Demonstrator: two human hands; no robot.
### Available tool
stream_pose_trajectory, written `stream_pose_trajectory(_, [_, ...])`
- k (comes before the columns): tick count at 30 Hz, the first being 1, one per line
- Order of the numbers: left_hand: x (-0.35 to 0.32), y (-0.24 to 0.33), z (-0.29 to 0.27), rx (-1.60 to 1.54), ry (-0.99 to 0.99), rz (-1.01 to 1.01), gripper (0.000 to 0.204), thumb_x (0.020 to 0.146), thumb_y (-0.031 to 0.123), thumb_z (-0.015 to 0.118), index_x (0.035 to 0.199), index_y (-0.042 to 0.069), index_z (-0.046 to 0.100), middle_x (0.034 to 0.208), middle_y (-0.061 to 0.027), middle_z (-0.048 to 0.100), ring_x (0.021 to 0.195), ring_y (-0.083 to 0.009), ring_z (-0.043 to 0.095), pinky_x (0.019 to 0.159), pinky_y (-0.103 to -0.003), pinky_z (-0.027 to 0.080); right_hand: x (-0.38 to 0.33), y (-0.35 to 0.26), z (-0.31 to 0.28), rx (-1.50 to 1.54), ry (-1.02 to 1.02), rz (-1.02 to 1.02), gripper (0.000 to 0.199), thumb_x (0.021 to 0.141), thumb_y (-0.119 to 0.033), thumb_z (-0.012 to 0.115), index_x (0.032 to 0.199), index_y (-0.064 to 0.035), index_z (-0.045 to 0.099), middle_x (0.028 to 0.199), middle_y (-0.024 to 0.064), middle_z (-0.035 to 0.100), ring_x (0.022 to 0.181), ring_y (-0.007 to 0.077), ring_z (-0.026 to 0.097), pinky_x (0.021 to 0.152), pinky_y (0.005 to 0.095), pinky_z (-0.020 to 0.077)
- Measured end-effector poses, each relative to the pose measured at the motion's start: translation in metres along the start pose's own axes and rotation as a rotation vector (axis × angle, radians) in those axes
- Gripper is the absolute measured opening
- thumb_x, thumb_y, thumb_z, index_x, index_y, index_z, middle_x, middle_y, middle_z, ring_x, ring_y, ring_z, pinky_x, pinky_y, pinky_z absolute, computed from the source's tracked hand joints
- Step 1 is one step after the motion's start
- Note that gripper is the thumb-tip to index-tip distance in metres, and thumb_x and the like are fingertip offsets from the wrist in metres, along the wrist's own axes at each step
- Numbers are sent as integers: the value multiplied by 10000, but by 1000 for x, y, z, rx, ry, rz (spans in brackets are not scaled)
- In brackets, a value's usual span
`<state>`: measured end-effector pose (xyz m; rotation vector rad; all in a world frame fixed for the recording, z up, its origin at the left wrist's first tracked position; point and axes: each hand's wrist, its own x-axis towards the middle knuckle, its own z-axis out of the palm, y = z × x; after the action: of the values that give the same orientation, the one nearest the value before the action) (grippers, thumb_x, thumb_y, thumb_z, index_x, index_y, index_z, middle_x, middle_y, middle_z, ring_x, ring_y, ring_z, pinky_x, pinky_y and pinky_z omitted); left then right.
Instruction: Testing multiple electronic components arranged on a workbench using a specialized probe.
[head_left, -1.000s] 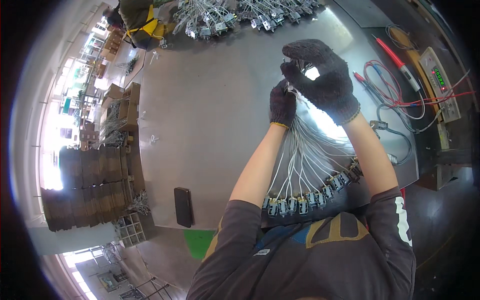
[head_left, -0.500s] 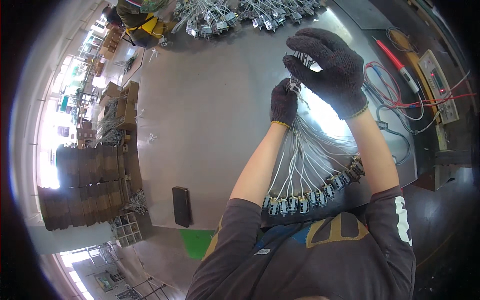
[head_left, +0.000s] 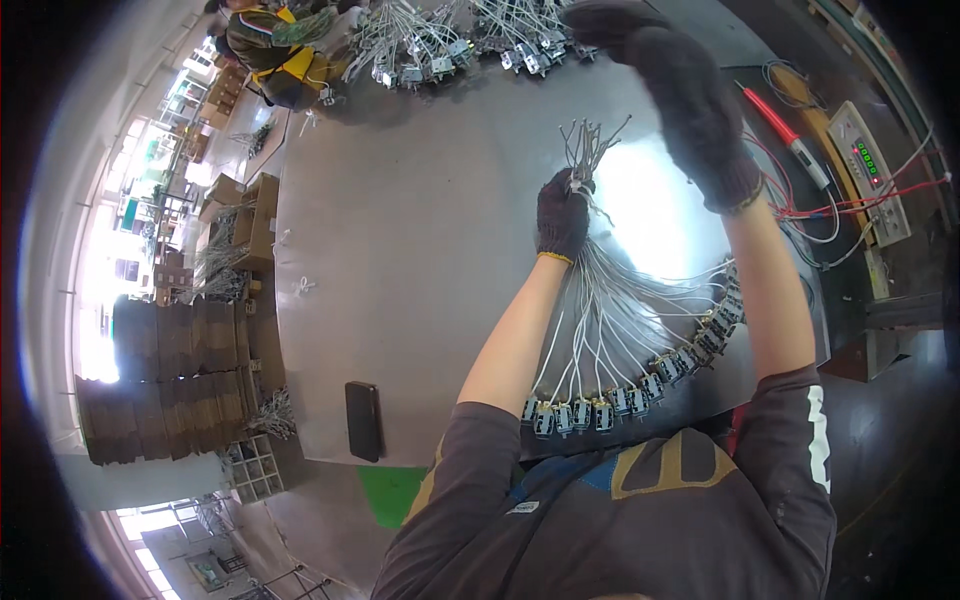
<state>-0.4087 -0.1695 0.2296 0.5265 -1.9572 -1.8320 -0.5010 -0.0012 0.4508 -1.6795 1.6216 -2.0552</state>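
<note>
Above the grey metal table (head_left: 400, 300), the gloved left hand (head_left: 562, 215) has its fingers clamped on a bundle of thin grey wires (head_left: 600, 300) fanning down to small connectors (head_left: 600, 412). Right hand (head_left: 690, 110) hovers higher, fingers loosely curled, empty. Bundle looks light, floppy; best gripped near gathered ends.
</note>
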Motion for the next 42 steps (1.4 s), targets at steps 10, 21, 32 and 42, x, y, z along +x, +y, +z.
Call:
stream_pose_trajectory(10, [-3,-1,2,88,67,134,161,988,85,595,1017,21,740,793,-12,697,703,-95,586,633,-314,476,42,-25,45,-689,-629,235,521,1101,-551,484,1219,-113,739,1187,111,747,1089,300,712,966,433,562])
stream_pose_trajectory(21, [-12,17,4,-84,19,-37,220,1019,118,565,1032,40,769,773,33,662,625,-48,522,570,-273,418,38,1,39,-535,-660,139,435,1065,-399,491,946,-34,696,901,157,709,812,296,683,769,459,557])
stream_pose_trajectory(32, [-3,-4,0,-271,-64,153,257,1021,115,534,1008,18,772,851,6,705,726,-60,568,656,-255,451,34,10,41,-903,-559,-197,230,1044,-261,534,1003,-74,662,937,159,721,895,385,719,773,481,573])
stream_pose_trajectory(42, [-11,-7,-25,97,114,121,246,1002,173,645,1191,21,685,944,-73,745,851,-157,679,832,-346,555,-76,-55,-60,-726,373,-233,121,1008,-101,647,1078,-30,714,1093,90,755,1003,202,733,882,350,575])
